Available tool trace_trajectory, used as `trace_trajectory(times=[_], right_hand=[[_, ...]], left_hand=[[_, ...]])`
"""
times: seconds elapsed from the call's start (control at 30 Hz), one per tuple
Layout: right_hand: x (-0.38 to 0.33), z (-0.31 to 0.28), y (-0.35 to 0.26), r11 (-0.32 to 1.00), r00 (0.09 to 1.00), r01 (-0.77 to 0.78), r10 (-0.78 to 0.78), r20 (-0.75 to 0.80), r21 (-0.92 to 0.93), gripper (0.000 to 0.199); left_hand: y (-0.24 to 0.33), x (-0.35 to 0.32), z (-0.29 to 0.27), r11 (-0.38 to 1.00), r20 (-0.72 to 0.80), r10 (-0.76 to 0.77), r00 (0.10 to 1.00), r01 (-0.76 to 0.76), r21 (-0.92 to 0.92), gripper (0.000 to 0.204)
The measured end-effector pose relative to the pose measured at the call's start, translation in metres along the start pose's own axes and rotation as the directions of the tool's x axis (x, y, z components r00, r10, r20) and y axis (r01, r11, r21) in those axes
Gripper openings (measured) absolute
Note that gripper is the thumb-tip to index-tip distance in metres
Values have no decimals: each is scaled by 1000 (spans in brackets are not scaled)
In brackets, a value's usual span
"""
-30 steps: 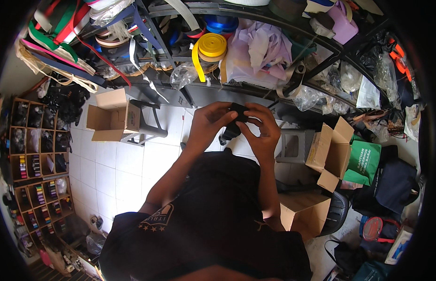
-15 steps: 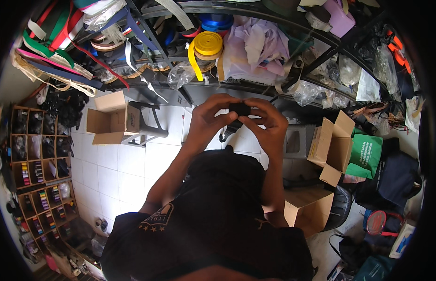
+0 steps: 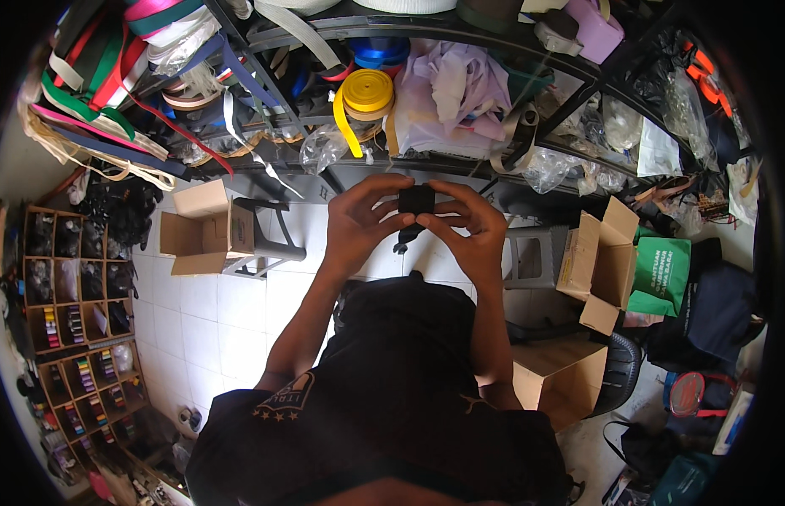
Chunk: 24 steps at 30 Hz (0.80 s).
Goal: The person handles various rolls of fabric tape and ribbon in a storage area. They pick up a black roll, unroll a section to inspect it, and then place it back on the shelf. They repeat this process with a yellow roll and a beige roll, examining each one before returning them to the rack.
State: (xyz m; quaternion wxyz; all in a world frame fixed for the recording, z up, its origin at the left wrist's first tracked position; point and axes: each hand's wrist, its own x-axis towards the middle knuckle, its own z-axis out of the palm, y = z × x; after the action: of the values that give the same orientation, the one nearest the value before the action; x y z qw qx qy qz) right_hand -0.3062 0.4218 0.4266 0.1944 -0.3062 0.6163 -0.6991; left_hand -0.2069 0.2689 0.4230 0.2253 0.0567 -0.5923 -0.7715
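Observation:
Between the fingertips of both hands is a small black block-shaped bundle [image 3: 416, 200], perhaps rolled strap; its exact kind is unclear. My left hand [image 3: 365, 212] grips its left side with the thumb at the lower corner. My right hand [image 3: 466, 215] pinches the right side, fingers bent over it and thumb below. A dark narrow piece shows beneath the bundle, but whether it is joined to it I cannot tell. Both hands are raised in front of my body, before the shelf.
A black metal shelf [image 3: 494, 57] ahead carries a yellow webbing roll [image 3: 367, 89], other rolls and pale cloth [image 3: 447, 93]. An open carton [image 3: 203, 229] rests on a stool at left. More cartons [image 3: 593, 261] and a green bag [image 3: 662, 268] stand at right. Wooden pigeonholes [image 3: 80, 282] line the left.
Both hands have shifted slightly left with the black bundle. The bundle now shows a taller, squarer face, and the thumbs have moved to its lower edge.

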Motion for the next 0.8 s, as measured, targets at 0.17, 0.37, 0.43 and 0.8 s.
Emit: trace_trajectory(times=[0.17,0.37,0.43,0.8], right_hand=[[1,-2,-2,997,997,82,-82,-1,-14,39],[3,-7,-1,962,966,258,-254,47,-92,33],[3,-8,3,950,958,285,-277,76,-124,35],[-5,-3,-2,997,998,64,-64,14,46,48]], left_hand=[[4,0,2,984,-15,-159,987,159,74,40],[13,2,3,974,25,-170,985,164,159,39],[14,2,3,981,20,-159,987,155,120,39],[4,-4,6,986,46,116,992,-120,113,53]])
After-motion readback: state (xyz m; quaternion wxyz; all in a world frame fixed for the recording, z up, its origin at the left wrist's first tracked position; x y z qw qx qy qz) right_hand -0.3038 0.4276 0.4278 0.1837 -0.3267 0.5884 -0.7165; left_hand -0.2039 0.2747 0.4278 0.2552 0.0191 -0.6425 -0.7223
